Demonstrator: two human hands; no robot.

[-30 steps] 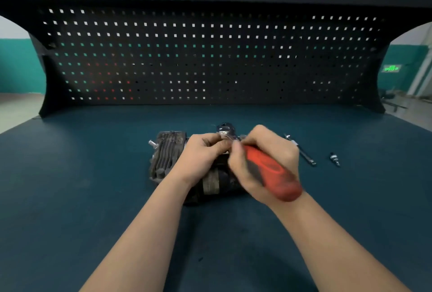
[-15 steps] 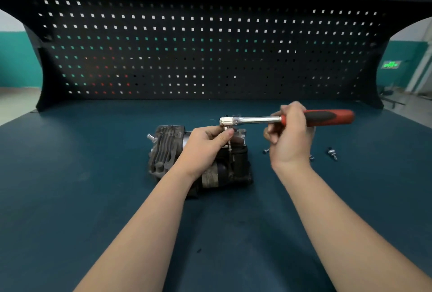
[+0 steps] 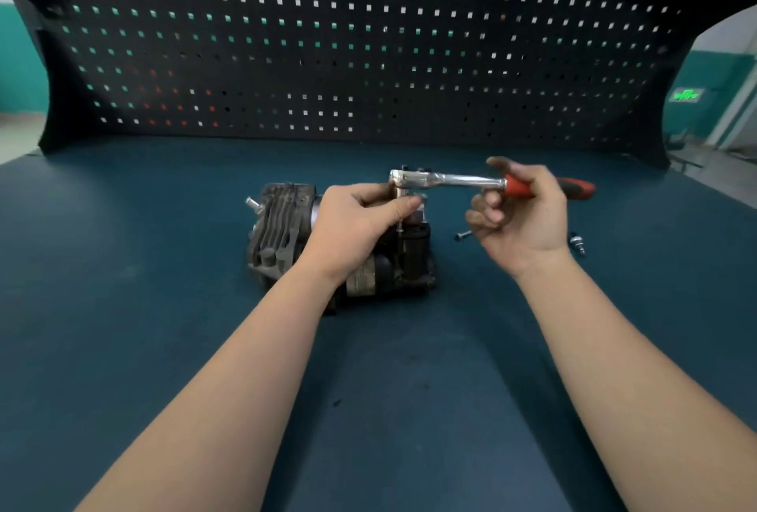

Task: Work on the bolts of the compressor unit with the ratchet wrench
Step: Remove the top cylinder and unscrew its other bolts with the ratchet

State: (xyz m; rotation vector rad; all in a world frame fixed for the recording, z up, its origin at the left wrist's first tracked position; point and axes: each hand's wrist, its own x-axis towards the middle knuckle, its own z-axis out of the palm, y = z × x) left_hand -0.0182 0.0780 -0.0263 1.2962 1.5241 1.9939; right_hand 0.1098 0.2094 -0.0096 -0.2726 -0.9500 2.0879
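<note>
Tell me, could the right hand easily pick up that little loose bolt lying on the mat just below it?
Probably not straight away. The right hand is curled around the wrench handle, so it is busy. The bolt itself lies uncovered on the mat, close under its fingers.

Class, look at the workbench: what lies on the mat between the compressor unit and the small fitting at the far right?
In the head view, a loose bolt lies on the mat between the compressor unit and the small fitting, partly hidden under the right hand.
</note>
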